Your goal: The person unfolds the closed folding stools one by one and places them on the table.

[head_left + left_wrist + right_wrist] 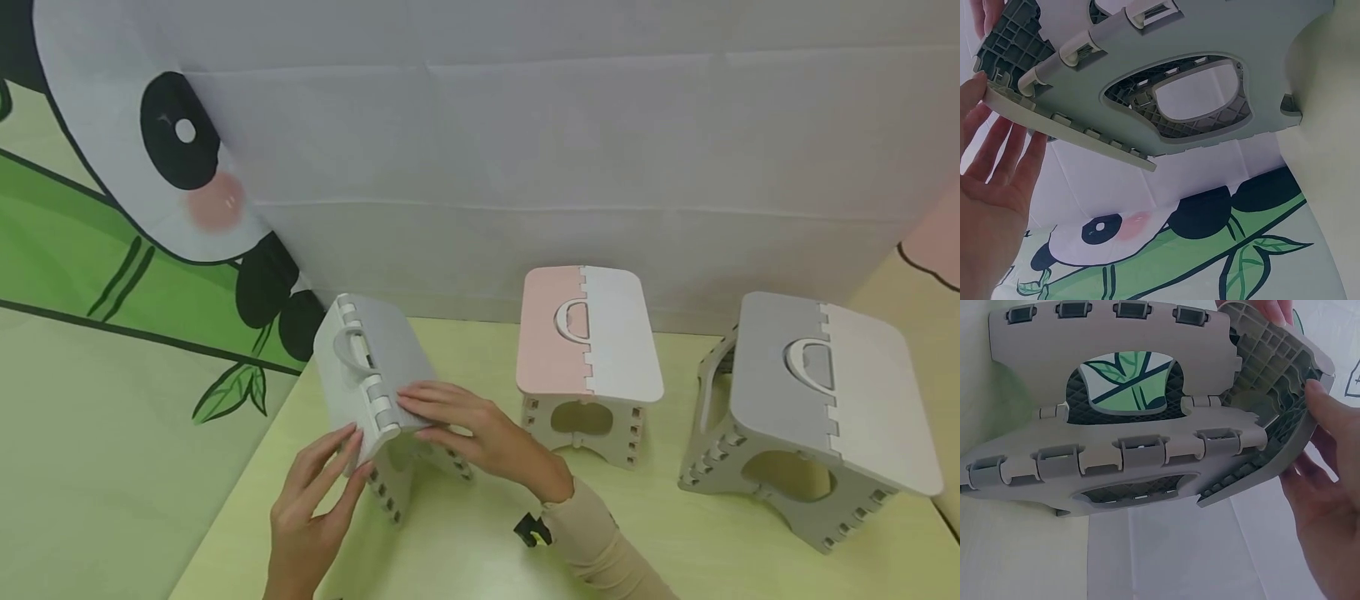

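Note:
At the left of the head view stands a partly folded grey and white folding stool (pixel 393 337), its two top panels tilted down from the raised middle hinge. My left hand (pixel 311 504) pinches the near edge of the white panel between thumb and fingers. On the grey panel's near edge, my right hand (pixel 480 429) has its fingers on top and its thumb below. Both wrist views show the ribbed underside and the hinged legs (pixel 1147 444) partly spread. A white loop handle (pixel 351 348) sits along the hinge.
A pink and white folding stool (pixel 622 333) stands unfolded in the middle, and a larger grey and white one (pixel 780 375) at the right. A small black object (pixel 531 529) shows beside the right sleeve. A printed cloth (pixel 487 142) hangs behind the table (pixel 480 542).

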`<move>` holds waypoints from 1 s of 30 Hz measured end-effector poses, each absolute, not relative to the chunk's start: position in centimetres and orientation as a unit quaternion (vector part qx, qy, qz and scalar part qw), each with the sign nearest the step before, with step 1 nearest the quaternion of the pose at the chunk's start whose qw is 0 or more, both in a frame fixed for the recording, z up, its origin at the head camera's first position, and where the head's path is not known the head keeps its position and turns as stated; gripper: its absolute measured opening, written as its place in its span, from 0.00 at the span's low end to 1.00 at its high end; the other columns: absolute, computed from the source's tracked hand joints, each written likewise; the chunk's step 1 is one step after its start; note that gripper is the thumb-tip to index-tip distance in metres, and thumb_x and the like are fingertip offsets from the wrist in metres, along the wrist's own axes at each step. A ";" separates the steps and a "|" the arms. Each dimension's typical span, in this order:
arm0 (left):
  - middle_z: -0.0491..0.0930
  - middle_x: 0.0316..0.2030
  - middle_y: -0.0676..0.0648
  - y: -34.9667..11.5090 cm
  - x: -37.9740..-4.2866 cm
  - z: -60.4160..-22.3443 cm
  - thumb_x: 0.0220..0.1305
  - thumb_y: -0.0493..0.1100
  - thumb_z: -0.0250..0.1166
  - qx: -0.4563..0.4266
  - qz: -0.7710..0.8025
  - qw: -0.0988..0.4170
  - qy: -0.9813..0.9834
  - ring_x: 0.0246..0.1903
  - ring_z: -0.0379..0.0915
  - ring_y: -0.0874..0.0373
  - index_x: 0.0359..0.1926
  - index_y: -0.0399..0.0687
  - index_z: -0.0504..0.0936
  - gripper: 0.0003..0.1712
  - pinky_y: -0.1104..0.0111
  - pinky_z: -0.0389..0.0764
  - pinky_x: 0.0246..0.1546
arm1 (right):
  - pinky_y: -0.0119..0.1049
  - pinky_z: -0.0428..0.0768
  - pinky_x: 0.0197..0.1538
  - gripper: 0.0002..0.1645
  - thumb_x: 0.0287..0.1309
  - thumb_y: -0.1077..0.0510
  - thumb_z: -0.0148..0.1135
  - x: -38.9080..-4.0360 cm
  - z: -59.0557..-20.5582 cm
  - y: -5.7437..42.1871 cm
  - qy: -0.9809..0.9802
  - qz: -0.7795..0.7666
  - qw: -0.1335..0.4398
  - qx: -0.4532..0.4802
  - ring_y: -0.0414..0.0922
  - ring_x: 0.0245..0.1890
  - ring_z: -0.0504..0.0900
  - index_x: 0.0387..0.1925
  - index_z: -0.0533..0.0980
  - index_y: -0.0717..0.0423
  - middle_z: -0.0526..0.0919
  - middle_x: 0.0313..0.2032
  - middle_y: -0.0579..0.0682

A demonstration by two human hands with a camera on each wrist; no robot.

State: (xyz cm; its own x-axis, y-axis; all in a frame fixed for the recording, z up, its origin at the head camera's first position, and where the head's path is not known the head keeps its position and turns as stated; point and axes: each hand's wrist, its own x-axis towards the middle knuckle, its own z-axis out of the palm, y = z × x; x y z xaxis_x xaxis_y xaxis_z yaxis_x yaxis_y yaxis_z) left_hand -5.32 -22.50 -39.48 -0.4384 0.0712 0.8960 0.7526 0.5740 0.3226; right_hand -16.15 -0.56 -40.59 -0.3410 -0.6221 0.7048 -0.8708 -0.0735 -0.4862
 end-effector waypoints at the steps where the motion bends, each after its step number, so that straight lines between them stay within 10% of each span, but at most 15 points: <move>1: 0.81 0.48 0.27 -22.5 -5.3 -39.5 0.72 0.46 0.67 -0.269 -0.374 0.454 -0.762 0.56 0.78 0.50 0.49 0.22 0.84 0.24 0.76 0.77 0.58 | 0.41 0.68 0.73 0.29 0.67 0.66 0.66 -16.2 -40.6 -0.6 -0.666 0.474 0.130 0.561 0.50 0.72 0.68 0.68 0.73 0.64 0.74 0.69 0.56; 30: 0.83 0.47 0.28 -22.7 -5.8 -40.3 0.73 0.43 0.66 -0.284 -0.347 0.481 -0.753 0.55 0.80 0.51 0.46 0.23 0.86 0.20 0.76 0.77 0.57 | 0.38 0.74 0.68 0.26 0.60 0.69 0.71 -16.3 -40.8 -0.4 -0.657 0.472 0.182 0.559 0.49 0.66 0.76 0.61 0.80 0.64 0.81 0.62 0.56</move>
